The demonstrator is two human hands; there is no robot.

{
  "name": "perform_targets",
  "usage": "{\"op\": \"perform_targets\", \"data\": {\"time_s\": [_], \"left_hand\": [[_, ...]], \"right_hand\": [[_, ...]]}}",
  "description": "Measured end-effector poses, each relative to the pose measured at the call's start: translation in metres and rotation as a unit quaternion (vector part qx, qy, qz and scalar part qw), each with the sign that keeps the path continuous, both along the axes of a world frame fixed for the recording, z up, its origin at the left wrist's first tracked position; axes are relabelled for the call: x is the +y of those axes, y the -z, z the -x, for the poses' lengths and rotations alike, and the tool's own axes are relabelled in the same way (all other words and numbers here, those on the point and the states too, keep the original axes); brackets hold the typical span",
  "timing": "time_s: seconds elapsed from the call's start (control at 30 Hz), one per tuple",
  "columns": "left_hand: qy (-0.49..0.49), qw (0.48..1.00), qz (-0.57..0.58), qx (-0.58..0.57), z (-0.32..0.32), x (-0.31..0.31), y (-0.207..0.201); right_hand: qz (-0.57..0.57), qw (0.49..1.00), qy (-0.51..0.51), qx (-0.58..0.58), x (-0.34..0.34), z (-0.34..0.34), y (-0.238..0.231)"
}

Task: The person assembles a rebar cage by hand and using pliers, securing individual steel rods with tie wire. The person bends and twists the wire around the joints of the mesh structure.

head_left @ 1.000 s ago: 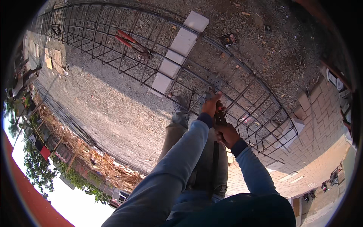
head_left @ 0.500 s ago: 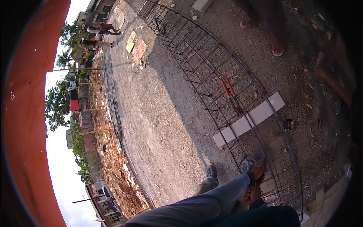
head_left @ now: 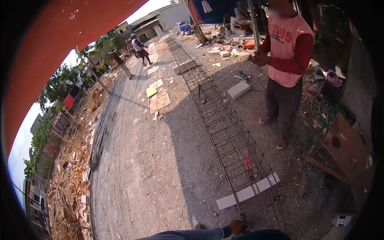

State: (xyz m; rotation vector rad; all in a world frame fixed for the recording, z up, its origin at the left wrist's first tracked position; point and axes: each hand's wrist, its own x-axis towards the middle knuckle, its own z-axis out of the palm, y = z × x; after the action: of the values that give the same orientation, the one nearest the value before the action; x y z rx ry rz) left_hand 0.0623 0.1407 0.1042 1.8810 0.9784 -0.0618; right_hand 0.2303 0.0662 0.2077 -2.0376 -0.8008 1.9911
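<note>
A long cage of tied steel rebar (head_left: 218, 122) runs away from me over the gravel. Its near part rests on a pale flat block (head_left: 245, 195). At the lower edge my left hand (head_left: 236, 227), at the end of a blue sleeve, is curled at the cage's near end. What it grips, if anything, is too small and dark to make out. My right hand is mostly hidden beside it, by dark green cloth, and its fingers cannot be read. A red-handled cutter or pair of pliers (head_left: 248, 163) lies on the cage bars, just beyond the block.
On the right a person in a pink shirt (head_left: 285, 44) stands by the cage, hands together. A loose pale block (head_left: 239, 90) lies nearby. Long bars (head_left: 106, 132) are stacked at left. Brown boards (head_left: 338, 146) and a green hose (head_left: 323, 112) lie right. Two people walk far off.
My view has tilted up and turned, so more of the cage and the standing person's upper body show. My hands now sit lower, at the picture's edge. The red-handled tool still lies on the cage.
</note>
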Motion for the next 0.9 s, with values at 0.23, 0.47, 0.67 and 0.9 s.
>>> {"op": "perform_targets", "data": {"time_s": [0.23,0.47,0.67,0.9], "left_hand": [[0.007,0.952,-0.306,0.017,0.206,0.015,-0.132],[-0.426,0.803,0.189,-0.371,0.327,-0.055,-0.302],[-0.483,0.739,0.081,-0.463,0.333,-0.111,-0.341],[-0.498,0.724,0.058,-0.474,0.290,-0.136,-0.334]], "right_hand": [[-0.162,0.976,-0.107,-0.098,-0.005,0.182,-0.122],[-0.247,0.965,-0.064,0.063,-0.030,0.273,-0.200],[-0.568,0.820,-0.006,-0.077,-0.055,0.259,-0.223],[-0.624,0.772,-0.048,-0.111,-0.074,0.220,-0.246]]}}
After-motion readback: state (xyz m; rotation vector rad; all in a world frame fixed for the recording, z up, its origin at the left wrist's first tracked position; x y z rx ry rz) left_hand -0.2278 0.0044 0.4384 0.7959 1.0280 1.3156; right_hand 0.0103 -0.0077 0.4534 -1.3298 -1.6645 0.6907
